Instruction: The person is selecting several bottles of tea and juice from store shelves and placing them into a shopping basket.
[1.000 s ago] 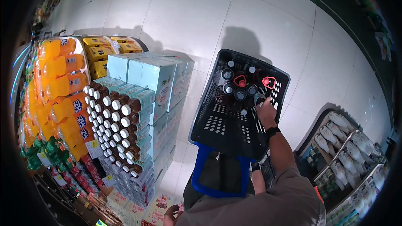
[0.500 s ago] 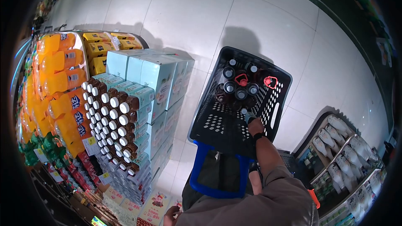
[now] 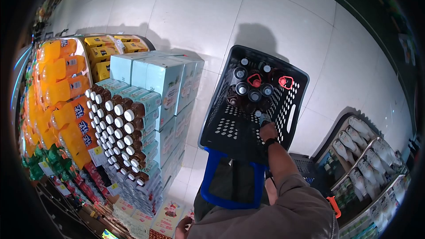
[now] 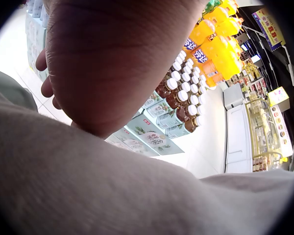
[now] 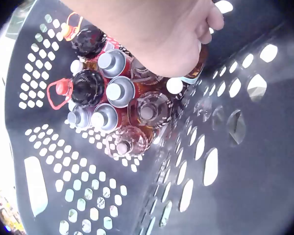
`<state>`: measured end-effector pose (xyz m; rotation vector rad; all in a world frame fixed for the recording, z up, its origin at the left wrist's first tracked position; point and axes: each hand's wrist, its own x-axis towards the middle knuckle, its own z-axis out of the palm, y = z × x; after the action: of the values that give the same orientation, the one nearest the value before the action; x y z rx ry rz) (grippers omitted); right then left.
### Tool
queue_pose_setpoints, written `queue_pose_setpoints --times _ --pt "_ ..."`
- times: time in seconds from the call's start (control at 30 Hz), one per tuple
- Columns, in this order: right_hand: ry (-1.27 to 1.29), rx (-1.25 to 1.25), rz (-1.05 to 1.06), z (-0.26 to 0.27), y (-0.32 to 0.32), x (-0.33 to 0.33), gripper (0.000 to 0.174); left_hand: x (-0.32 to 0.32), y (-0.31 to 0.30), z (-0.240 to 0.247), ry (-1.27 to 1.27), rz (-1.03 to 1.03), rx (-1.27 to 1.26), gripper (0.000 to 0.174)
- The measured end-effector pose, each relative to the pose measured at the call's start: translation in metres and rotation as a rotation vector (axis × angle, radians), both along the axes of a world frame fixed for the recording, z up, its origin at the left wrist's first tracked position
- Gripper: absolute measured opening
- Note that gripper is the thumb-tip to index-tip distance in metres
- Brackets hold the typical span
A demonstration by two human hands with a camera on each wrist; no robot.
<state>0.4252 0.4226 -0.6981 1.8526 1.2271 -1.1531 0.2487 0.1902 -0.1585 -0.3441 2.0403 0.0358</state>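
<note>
Bottle w/ blue label (image 3: pixel 264 118), held by R hand (image 3: pixel 268 131); prob. packing.
Basket (image 3: pixel 234 148) around R hand, drink bottles (image 3: pixel 254 95) just past; L hand (image 4: pixel 108 63) loose. Next prob. needs gentle let-go.

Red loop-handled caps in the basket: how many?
2 visible: one red cap amid the silver lids, another red cap near the basket's perforated wall. Others may be hidden.

The basket (image 3: pixel 234 147) has room at its near left, but bottles (image 3: pixel 254 95) (standing close together) crowd the far end.
</note>
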Motion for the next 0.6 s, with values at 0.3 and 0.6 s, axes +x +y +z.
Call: queue_pose_setpoints --times 0.3,0.6 --pt "0.112 -0.038 0.021 -0.189 -0.079 0.049 0.06 0.012 0.014 -0.005 0.036 -0.148 0.077 0.052" --pt "0.307 -0.213 -0.507 -0.047 -0.003 0.019 0.062 0.014 0.042 -0.011 0.057 -0.047 -0.071 0.054"
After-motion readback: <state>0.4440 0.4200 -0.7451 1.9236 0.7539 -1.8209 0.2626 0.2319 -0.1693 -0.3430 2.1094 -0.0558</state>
